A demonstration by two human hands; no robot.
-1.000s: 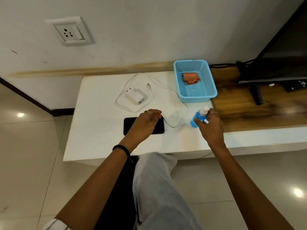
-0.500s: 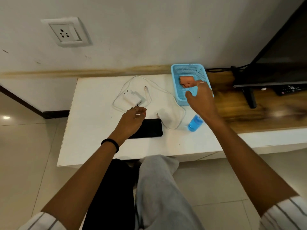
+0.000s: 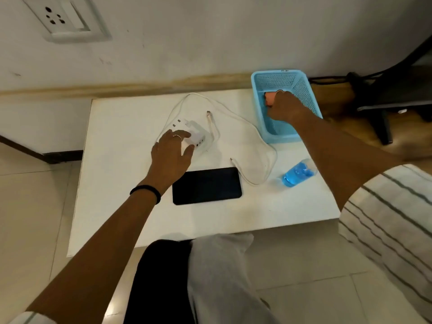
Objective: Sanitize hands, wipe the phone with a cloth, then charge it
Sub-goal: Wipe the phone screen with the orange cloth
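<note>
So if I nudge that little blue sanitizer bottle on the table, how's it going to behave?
The sanitizer bottle looks small and plastic, so probably light. It appears to lie on its side on the smooth white table, so a nudge would likely roll or slide it easily.

We see R hand (image 3: pixel 284 108) inside blue basket (image 3: pixel 308 99), closed on orange cloth (image 3: pixel 268 99); L hand (image 3: pixel 171 155) w/ fingers spread on white charger (image 3: pixel 197 139); phone (image 3: pixel 207 185) flat on table (image 3: pixel 117 183).
</note>
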